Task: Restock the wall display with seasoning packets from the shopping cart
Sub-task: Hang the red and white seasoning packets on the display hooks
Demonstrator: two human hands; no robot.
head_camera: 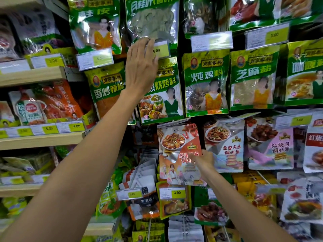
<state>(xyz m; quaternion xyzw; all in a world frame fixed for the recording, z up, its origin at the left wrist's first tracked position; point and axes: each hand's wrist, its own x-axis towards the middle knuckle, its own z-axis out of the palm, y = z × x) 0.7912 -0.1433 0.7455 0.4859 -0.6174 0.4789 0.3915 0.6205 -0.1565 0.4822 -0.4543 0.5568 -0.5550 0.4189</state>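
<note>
Foil sauce packet (180,154), pinched low by the right hand (203,158), could slip its peg while the spread left hand (141,67) steadies the price tag (158,49) at upper centre.

This is a shop that sells food. A wall display (209,117) is packed with rows of hanging seasoning packets (206,84), and little yellow price tags (178,192) with numbers like 3.00 and 6.00 sit in clear strips under them. On the left, wooden shelves (35,75) hold more bags with price tags along their front edges.
</note>
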